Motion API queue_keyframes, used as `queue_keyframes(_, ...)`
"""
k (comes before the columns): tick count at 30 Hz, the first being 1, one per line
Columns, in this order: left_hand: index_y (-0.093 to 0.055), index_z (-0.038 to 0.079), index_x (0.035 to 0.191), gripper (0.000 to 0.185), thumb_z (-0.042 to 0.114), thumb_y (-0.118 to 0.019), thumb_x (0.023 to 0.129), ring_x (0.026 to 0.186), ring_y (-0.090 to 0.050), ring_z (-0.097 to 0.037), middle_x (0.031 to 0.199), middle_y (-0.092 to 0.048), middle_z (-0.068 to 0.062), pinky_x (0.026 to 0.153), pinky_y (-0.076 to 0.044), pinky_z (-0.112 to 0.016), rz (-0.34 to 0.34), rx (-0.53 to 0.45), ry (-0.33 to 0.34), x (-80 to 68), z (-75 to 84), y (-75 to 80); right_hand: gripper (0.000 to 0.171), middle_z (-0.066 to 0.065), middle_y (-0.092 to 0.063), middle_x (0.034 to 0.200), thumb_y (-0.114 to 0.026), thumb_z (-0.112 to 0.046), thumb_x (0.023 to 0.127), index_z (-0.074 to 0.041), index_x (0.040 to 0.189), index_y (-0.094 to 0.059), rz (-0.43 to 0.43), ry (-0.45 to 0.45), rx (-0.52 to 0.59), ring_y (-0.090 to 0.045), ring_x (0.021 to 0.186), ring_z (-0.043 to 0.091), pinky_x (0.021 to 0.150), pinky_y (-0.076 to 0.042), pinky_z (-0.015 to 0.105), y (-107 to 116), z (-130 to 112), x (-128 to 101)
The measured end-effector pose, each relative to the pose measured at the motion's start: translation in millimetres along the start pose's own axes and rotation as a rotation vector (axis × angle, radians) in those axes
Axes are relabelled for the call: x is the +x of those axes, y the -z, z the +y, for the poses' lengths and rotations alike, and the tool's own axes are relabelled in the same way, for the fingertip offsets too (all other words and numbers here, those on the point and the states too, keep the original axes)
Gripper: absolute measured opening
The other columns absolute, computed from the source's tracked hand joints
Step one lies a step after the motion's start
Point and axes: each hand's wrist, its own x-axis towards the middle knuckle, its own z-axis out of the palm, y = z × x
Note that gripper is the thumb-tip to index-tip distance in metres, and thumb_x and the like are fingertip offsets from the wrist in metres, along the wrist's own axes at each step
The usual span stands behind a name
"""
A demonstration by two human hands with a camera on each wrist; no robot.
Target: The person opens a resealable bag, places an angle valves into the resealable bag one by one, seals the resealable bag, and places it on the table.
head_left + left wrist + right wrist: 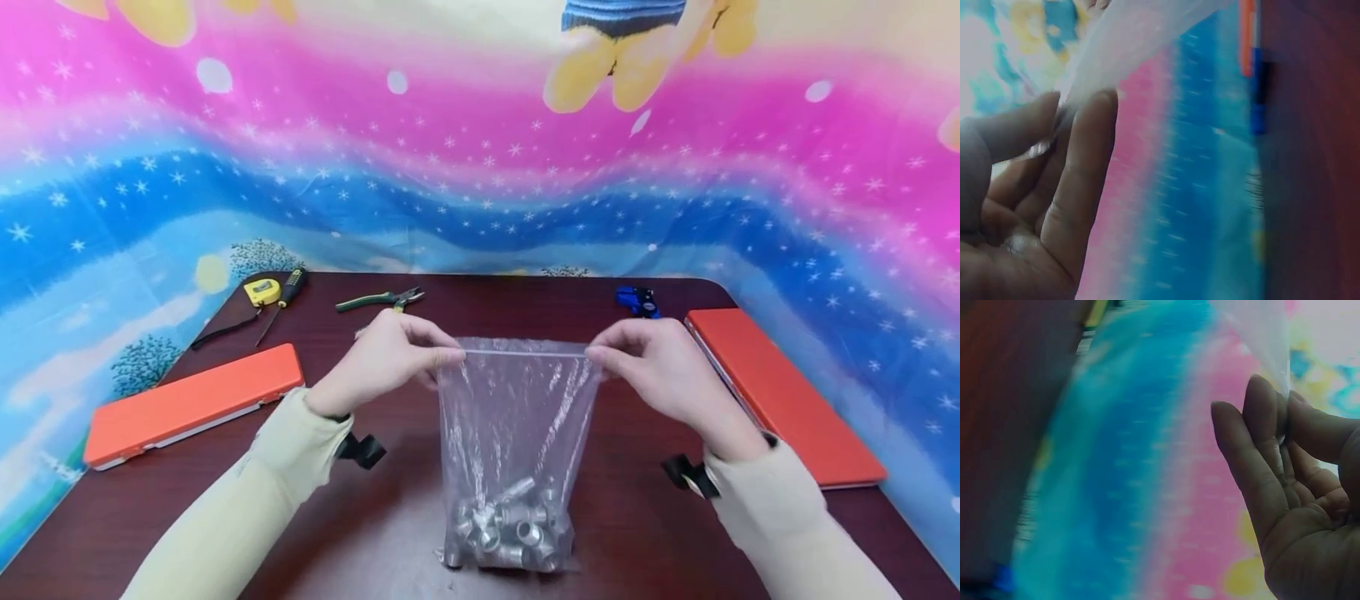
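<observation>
Clear plastic bag (pixel 513 433), seen from the head view, is hanging upright over the middle of the dark wooden counter (pixel 420 517), its bottom resting on the surface and holding a heap of metal fittings (pixel 506 533). Left hand (pixel 386 358) is pinching the left end of the bag's sealed top edge, and right hand (pixel 660 367) is pinching the right end, so that the edge is stretching taut between them. Orange cases are lying at either side: one (pixel 191 404) to the left, one (pixel 780 396) to the right. Along the far edge are lying a yellow tape measure (pixel 262 291), a screwdriver (pixel 283 300), green-handled pliers (pixel 378 300) and a blue object (pixel 637 302). Left wrist view: the grip is closing thumb against fingers (pixel 1079 187) on the film of the bag (pixel 1135 37). Right wrist view: the fingers (pixel 1254 462) and thumb are likewise nipping the bag's corner (pixel 1260 331) between them.
</observation>
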Motion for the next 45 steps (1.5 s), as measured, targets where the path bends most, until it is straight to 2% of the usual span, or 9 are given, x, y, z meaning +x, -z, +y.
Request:
queue_keyframes(5, -0.076, 0.004, 0.1, 0.019, 0.019, -0.077, 0.088, 0.07, -0.069, -0.028, 0.09, -0.071, -0.015, 0.073, -0.057, -0.052, 0.02, -0.112, 0.144, 46.3, -37.7, -0.6, 0.016, 0.004, -0.073, 0.086, -0.069, -0.024, 0.095, -0.01, 0.098, -0.076, -0.108, -0.116, 0.052, -0.072, 0.078, 0.021, 0.073, -0.056, 0.039, -17, 38, 55)
queue_keyframes(10, -0.074, -0.001, 0.103, 0.019, 0.014, -0.073, 0.091, 0.065, -0.069, -0.021, 0.092, -0.071, -0.015, 0.071, -0.058, -0.049, 0.01, -0.106, 0.266, 83.9, -71.7, -1.9, 0.017, 0.011, -0.073, 0.087, -0.069, -0.017, 0.095, -0.001, 0.099, -0.075, -0.2, -0.236, 0.103, -0.072, 0.082, 0.03, 0.073, -0.058, 0.04, -40, 69, 101)
queue_keyframes(18, -0.073, -0.007, 0.097, 0.017, 0.009, -0.072, 0.091, 0.055, -0.068, -0.02, 0.082, -0.07, -0.016, 0.059, -0.059, -0.036, 0.084, 0.02, 0.393, 120.6, -115.5, -13.4, 0.013, 0.007, -0.071, 0.08, -0.071, -0.015, 0.093, -0.004, 0.087, -0.076, -0.179, -0.235, -0.248, -0.068, 0.06, 0.018, 0.067, -0.056, 0.033, -101, 108, 146)
queue_keyframes(21, -0.07, -0.007, 0.104, 0.025, 0.015, -0.073, 0.092, 0.055, -0.068, -0.02, 0.085, -0.07, -0.016, 0.058, -0.058, -0.035, 0.124, 0.041, 0.423, 121.7, -118.6, -18.2, 0.022, 0.009, -0.071, 0.08, -0.07, -0.023, 0.094, -0.003, 0.087, -0.075, -0.182, -0.301, -0.271, -0.066, 0.059, 0.018, 0.065, -0.056, 0.036, -106, 111, 146)
queue_keyframes(24, -0.064, -0.009, 0.115, 0.039, 0.025, -0.069, 0.095, 0.057, -0.069, -0.022, 0.091, -0.07, -0.02, 0.058, -0.059, -0.036, 0.127, -0.028, 0.454, 110.1, -114.0, -16.9, 0.04, 0.013, -0.071, 0.079, -0.066, -0.037, 0.096, 0.002, 0.092, -0.074, -0.215, -0.416, -0.146, -0.068, 0.063, 0.023, 0.06, -0.057, 0.036, -95, 107, 135)
queue_keyframes(29, -0.057, -0.01, 0.125, 0.057, 0.04, -0.06, 0.099, 0.06, -0.07, -0.027, 0.093, -0.071, -0.025, 0.062, -0.059, -0.04, -0.039, -0.174, 0.538, 74.0, -105.1, -16.7, 0.061, 0.018, -0.073, 0.09, -0.057, -0.052, 0.098, 0.007, 0.112, -0.067, -0.364, -0.557, 0.217, -0.071, 0.075, 0.028, 0.066, -0.059, 0.04, -76, 101, 99)
queue_keyframes(33, -0.06, -0.005, 0.128, 0.052, 0.039, -0.058, 0.1, 0.063, -0.071, -0.027, 0.092, -0.072, -0.021, 0.063, -0.059, -0.04, -0.106, -0.233, 0.534, 55.1, -101.0, -23.3, 0.069, 0.019, -0.072, 0.102, -0.057, -0.057, 0.095, 0.005, 0.125, -0.062, -0.45, -0.543, 0.355, -0.071, 0.087, 0.028, 0.072, -0.059, 0.041, -74, 97, 79)
queue_keyframes(39, -0.067, -0.005, 0.114, 0.035, 0.027, -0.059, 0.101, 0.062, -0.07, -0.026, 0.084, -0.072, -0.015, 0.062, -0.059, -0.04, -0.038, -0.3, 0.488, 54.6, -101.0, -32.5, 0.046, 0.018, -0.072, 0.1, -0.065, -0.035, 0.097, 0.006, 0.119, -0.066, -0.344, -0.499, 0.408, -0.071, 0.083, 0.025, 0.074, -0.059, 0.041, -84, 85, 77)
queue_keyframes(45, -0.065, -0.007, 0.104, 0.031, 0.022, -0.054, 0.104, 0.057, -0.067, -0.023, 0.076, -0.067, -0.011, 0.057, -0.058, -0.035, 0.024, -0.295, 0.561, 76.2, -110.2, -34.1, 0.028, 0.014, -0.071, 0.074, -0.063, -0.02, 0.099, 0.007, 0.096, -0.07, -0.259, -0.598, 0.4, -0.067, 0.059, 0.018, 0.063, -0.059, 0.037, -98, 90, 97)
